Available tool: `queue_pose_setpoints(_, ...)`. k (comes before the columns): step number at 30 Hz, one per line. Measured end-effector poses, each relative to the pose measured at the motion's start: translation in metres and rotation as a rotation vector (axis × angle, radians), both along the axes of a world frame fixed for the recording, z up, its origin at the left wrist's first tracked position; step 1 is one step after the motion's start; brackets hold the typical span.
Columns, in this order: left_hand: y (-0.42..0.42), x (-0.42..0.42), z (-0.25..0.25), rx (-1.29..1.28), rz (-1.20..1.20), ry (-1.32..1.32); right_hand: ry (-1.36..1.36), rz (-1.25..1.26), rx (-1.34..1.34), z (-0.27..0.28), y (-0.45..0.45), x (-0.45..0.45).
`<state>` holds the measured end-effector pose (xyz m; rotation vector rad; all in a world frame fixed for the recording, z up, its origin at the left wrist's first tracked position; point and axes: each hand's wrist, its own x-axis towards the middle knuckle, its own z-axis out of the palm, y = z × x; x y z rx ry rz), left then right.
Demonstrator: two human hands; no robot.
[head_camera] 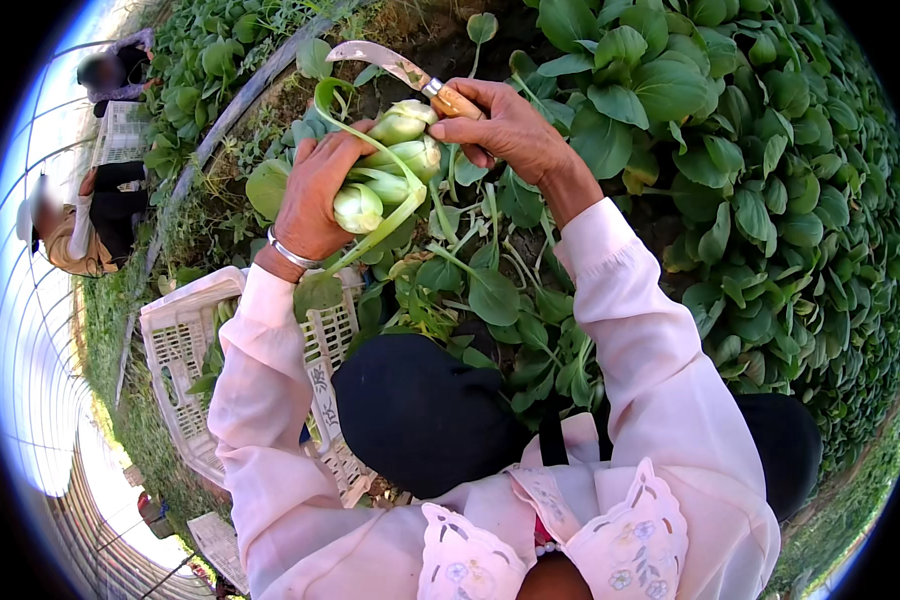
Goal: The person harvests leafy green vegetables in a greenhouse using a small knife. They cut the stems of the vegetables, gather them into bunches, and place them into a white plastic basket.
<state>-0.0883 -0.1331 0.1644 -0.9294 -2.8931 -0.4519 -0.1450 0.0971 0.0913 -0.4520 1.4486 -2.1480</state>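
Several pale-green bok choy heads (411,159) are bunched in my left hand (319,187), their cut bases turned towards the right. A long bent stalk (397,217) loops across the front of the bunch. My right hand (506,127) grips the wooden handle (456,103) of a hooked harvesting knife. Its curved blade (379,57), with bits of dirt or plant on it, points left above the bunch. The right thumb tip is right beside the bases; whether it touches them I cannot tell. Leaves of the held heads are largely hidden behind my left hand.
Standing bok choy (765,165) fills the right side. Cut leaves and stalks (495,292) litter the soil before my knees (420,412). A white plastic crate (187,330) with greens stands left. Beyond a pale border strip (217,135), two people (82,232) crouch near another crate (120,133).
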Motion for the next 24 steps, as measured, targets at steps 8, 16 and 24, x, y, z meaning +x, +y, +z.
queue_pose_setpoints(8,-0.017,0.001,-0.007,-0.177,0.08,0.086,0.027,-0.004,-0.026,0.001,0.014,0.002)
queue_pose_setpoints(16,-0.023,0.001,-0.007,0.085,0.075,-0.028,0.778,-0.36,0.513,-0.01,0.004,0.002)
queue_pose_setpoints(24,-0.012,0.005,0.005,0.066,0.04,-0.059,1.057,-0.324,0.654,-0.019,-0.003,0.002)
